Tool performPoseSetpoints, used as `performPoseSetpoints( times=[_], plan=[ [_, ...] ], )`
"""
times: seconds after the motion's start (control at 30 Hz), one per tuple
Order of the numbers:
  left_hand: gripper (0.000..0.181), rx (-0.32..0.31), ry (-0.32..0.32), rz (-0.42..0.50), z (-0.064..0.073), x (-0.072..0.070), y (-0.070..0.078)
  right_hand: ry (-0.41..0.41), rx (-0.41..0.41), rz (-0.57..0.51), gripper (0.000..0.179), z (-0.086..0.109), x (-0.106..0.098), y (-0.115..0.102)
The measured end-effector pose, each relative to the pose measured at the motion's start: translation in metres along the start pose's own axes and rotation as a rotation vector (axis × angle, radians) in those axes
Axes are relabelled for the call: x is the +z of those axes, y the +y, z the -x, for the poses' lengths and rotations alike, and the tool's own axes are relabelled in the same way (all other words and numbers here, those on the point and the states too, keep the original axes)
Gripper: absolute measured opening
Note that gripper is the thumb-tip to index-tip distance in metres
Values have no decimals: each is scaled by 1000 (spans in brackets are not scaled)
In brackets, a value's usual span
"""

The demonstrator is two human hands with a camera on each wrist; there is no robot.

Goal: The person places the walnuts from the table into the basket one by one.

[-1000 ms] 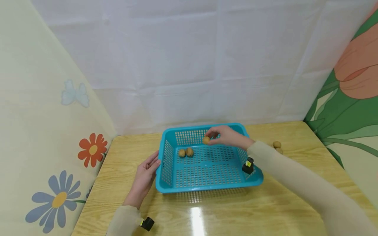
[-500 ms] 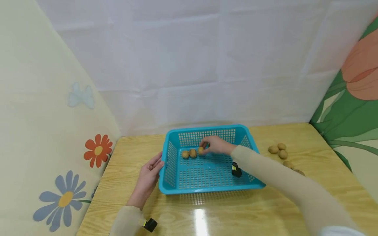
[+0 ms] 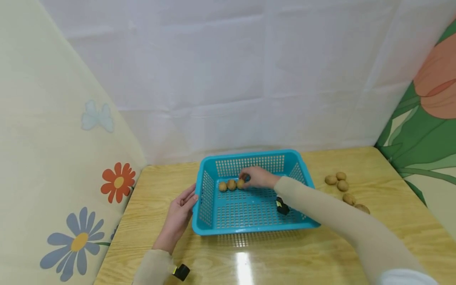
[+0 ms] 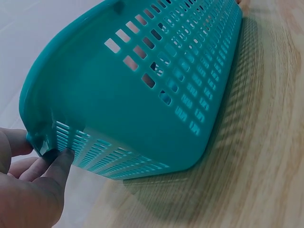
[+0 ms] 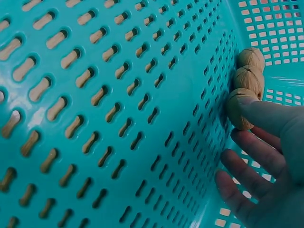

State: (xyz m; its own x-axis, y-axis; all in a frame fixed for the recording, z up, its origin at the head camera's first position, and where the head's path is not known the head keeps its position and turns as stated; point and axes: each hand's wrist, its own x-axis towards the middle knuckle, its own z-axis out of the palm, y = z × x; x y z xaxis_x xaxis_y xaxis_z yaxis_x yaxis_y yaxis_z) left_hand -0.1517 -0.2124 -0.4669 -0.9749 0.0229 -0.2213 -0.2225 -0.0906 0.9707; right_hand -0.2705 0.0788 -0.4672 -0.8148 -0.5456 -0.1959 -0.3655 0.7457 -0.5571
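Note:
A blue plastic basket [image 3: 256,228] with slotted sides stands on the wooden table. My left hand [image 3: 178,213] grips its left rim; in the left wrist view the thumb lies on the rim and the fingers [image 4: 61,166] press the wall beneath. Inside, three walnuts form a row towards the back left: a left walnut [image 3: 222,186], a middle walnut [image 3: 231,185] and a right walnut [image 3: 240,183]. My right hand [image 3: 258,177] pinches the right one, which touches the middle one. In the right wrist view the thumb rests on that near walnut [image 5: 239,110]; the fingers beyond are partly hidden.
Several more walnuts [image 3: 342,185] lie on the table [image 3: 303,257] right of the basket, close to the right sleeve [image 3: 320,206]. A white cloth [image 3: 213,79] hangs behind the table. Patterned panels stand left and right.
My right hand has moved left and down into the basket with its walnut, bringing it up against the two others. My left hand keeps its grip on the rim.

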Motion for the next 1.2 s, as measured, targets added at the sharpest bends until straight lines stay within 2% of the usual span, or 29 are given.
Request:
performPoseSetpoints(
  times=[0.23, 0.57, 0.87, 1.2],
  plan=[
    [52, 11, -4, 17, -1, 1, 0, 1, -33, -17, 35, 7, -10, 0],
    [52, 8, -4, 26, 0, 0, -2, 41, -74, -102, 34, 35, -46, -6],
    [52, 15, -12, 24, -1, -1, -4, 119, -95, -93, 36, 71, -73, -1],
    [52, 11, -2, 30, 0, -1, -4, 194, -89, -132, 39, 118, -95, 24]
  ],
)
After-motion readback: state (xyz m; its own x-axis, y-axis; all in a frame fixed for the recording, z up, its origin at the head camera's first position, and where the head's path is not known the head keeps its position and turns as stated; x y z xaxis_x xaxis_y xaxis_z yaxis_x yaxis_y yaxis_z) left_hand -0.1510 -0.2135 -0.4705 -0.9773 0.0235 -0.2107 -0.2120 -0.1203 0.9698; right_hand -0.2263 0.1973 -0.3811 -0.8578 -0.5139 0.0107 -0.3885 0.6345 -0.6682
